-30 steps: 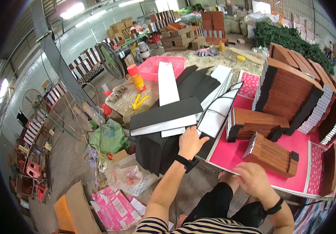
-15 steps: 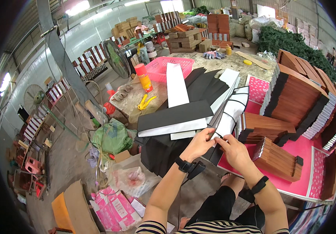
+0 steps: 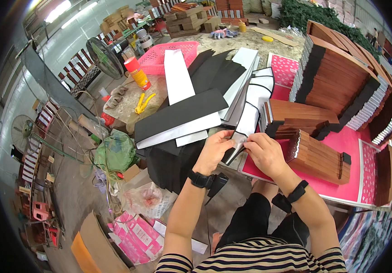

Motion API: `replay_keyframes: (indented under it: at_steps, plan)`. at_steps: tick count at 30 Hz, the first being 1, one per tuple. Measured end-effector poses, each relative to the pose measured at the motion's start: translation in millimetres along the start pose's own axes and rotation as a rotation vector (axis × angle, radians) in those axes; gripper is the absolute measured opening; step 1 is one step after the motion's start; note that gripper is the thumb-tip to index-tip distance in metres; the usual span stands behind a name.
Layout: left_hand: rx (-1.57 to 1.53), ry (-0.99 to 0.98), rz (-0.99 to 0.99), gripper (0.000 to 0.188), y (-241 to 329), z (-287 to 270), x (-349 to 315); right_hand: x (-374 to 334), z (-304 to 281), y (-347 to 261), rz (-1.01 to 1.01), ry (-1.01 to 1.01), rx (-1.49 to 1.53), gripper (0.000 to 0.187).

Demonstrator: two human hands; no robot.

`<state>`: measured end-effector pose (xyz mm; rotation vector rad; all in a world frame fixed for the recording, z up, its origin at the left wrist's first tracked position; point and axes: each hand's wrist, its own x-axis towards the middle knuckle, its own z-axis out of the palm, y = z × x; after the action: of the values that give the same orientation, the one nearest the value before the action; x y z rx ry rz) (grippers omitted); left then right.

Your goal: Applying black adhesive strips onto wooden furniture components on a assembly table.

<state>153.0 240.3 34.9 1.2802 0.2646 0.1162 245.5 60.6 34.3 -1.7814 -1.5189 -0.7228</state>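
Note:
A long white strip (image 3: pixel 256 94) with black bands across it lies slanted toward me. At its near end, my left hand (image 3: pixel 214 150) pinches the left edge between thumb and fingers. My right hand (image 3: pixel 267 154) is closed at the right edge of the same end, fingertips bent inward. What lies right under the fingertips is partly hidden. Left of the strip are stacked black sheets (image 3: pixel 214 75), white sheets (image 3: pixel 241 68) and a wide black-and-white piece (image 3: pixel 182 116) laid crosswise. Stacked brown wooden pieces (image 3: pixel 303 111) with black ends stand close to my right hand.
A pink basket (image 3: pixel 159 57), a red-and-yellow can (image 3: pixel 138 75) and yellow-handled pliers (image 3: pixel 143 103) sit on the worn table at left. Tall brown wooden stacks (image 3: pixel 337 77) stand on the pink tabletop (image 3: pixel 319 186). A green bag (image 3: pixel 116 150) and flattened cartons (image 3: pixel 96 241) lie on the floor.
The whole view has shifted, so the table things appear farther left and higher. My fingertips are slightly farther apart at the near end of the banded strip.

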Motion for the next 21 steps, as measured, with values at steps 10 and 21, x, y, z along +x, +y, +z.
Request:
replay_keyframes:
  at_steps: [10,21]
  plan:
    - [0.251,0.092,-0.03,0.028,-15.0,-2.4,-4.1,-3.5,1.6,-6.2,0.107,-0.083,0.03,0.022]
    - [0.806,0.322,0.415,0.064,-15.8,7.8,-14.3,-0.2,-20.1,-21.4,0.316,0.086,0.307,0.025]
